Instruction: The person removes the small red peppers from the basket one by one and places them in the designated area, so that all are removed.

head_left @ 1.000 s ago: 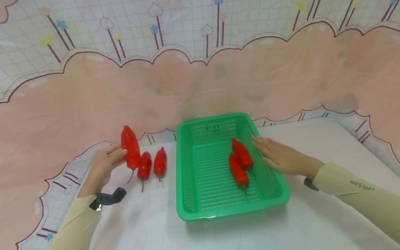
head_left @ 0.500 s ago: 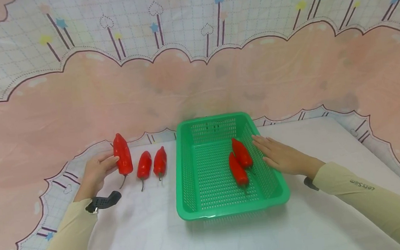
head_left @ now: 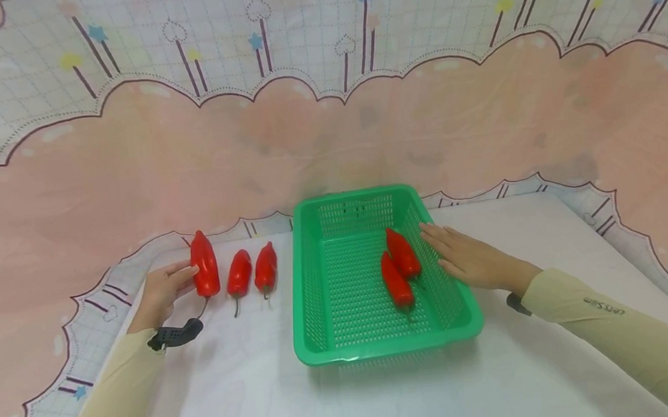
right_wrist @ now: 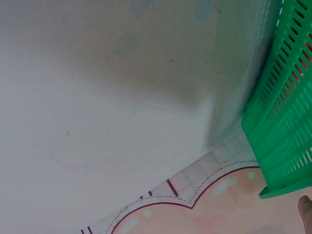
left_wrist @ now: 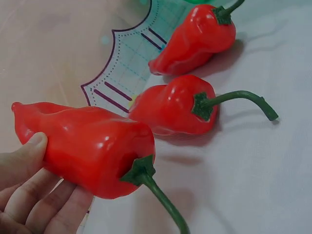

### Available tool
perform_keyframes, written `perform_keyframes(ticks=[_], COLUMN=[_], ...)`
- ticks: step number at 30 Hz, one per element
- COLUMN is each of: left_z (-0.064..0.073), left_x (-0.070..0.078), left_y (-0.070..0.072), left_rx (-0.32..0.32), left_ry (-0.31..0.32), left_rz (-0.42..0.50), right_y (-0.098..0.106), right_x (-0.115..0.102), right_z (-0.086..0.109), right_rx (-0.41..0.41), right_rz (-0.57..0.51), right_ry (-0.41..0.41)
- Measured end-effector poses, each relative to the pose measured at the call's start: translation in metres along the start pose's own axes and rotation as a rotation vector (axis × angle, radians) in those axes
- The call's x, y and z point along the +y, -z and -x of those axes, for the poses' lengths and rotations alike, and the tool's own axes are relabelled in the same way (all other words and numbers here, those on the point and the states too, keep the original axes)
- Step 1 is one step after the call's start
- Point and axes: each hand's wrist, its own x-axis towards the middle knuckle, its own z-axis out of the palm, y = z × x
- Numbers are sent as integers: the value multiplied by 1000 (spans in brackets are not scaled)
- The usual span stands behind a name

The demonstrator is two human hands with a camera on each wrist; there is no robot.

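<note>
My left hand [head_left: 165, 289] pinches a red pepper [head_left: 204, 266] between thumb and fingers, its tip pointing away and its green stem toward me. The left wrist view shows the thumb [left_wrist: 35, 146] on the side of this pepper [left_wrist: 92, 151], close over the white cloth. To its right lie two more red peppers, a middle one [head_left: 239, 274] and a right one [head_left: 265, 267]. My right hand [head_left: 469, 256] lies with straight fingers at the right rim of a green plastic basket [head_left: 382, 350]. Inside the basket are two red peppers, one farther back [head_left: 403, 253] and one nearer [head_left: 397, 286].
A white cloth [head_left: 236, 389] covers the table under the basket and peppers. Behind stands a patterned fabric backdrop [head_left: 328, 143], meeting the table just past the basket's far wall. Dark straps [head_left: 175, 335] circle the wrists.
My left hand has carried its pepper left and a little down, away from the middle pepper it overlapped in view. My right hand and the basket have stayed put.
</note>
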Motion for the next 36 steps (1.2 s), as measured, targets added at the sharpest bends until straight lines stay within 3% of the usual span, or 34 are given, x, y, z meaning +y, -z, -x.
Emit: perform_keyframes(ticks=[17,36], left_z=[-13,-17], left_x=[-7,-11], left_y=[2,3], left_rx=[-25,-107], left_ry=[64,115], left_rz=[-39,-141], right_y=[3,0], right_x=[1,1], right_z=[0,0], right_rx=[12,-1], right_rz=[-7,-11], right_ry=[1,-7])
